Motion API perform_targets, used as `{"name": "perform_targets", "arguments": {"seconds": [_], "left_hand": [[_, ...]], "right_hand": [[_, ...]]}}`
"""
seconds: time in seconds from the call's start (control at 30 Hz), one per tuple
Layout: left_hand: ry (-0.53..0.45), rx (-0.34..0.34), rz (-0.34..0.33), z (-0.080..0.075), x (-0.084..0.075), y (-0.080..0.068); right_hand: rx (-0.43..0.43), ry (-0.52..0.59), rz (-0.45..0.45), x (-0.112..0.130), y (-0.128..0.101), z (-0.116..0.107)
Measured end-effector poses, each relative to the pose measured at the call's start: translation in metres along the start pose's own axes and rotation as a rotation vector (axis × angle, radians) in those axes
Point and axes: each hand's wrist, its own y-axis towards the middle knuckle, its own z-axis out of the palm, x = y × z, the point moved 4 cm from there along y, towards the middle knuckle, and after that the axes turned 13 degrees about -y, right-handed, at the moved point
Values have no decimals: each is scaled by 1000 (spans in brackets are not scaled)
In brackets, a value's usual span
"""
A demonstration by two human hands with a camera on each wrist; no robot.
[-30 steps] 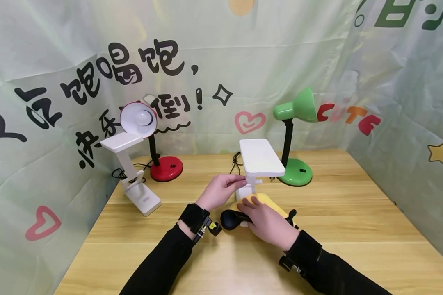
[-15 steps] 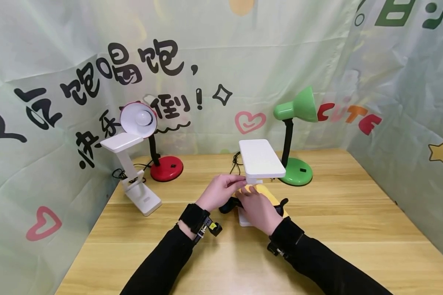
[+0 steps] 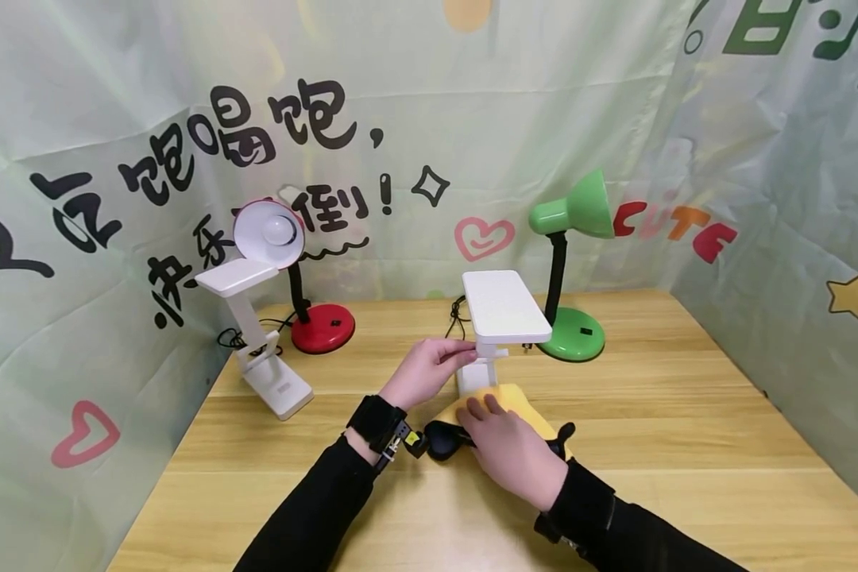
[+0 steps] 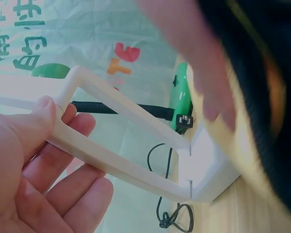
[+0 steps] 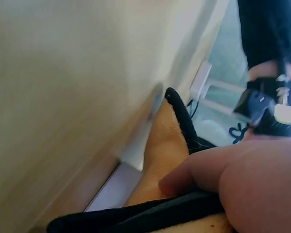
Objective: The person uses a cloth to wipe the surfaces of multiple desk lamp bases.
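Note:
A white folding desk lamp stands mid-table with its flat head raised. My left hand holds its arm just below the head; in the left wrist view, the thumb and fingers grip the open white frame. Over the lamp's white base, my right hand presses a yellow cloth with black trim, fingers extended across it. The cloth hides the near part of the base. In the right wrist view, the thumb lies on the cloth, beside a strip of the base.
Behind on the right stands a green desk lamp. Toward the back left are a red lamp and another white folding lamp. Black cords lie near the back edge. A printed fabric backdrop surrounds the wooden table.
My right hand and the cloth moved away along the lamp's base, then back toward me, showing the base's far part again. The left hand has kept its place on the lamp.

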Motion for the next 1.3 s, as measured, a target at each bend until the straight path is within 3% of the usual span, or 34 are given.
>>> {"name": "perform_targets", "arguments": {"seconds": [0.37, 0.93, 1.3], "left_hand": [[-12, -7, -8, -1, 1, 0], [-10, 11, -3, -1, -1, -1], [-8, -6, -13, -1, -2, -2]], "right_hand": [[24, 83, -7, 10, -15, -19], [-20, 0, 83, -14, 38, 27], [-2, -68, 109, -18, 44, 40]]}}
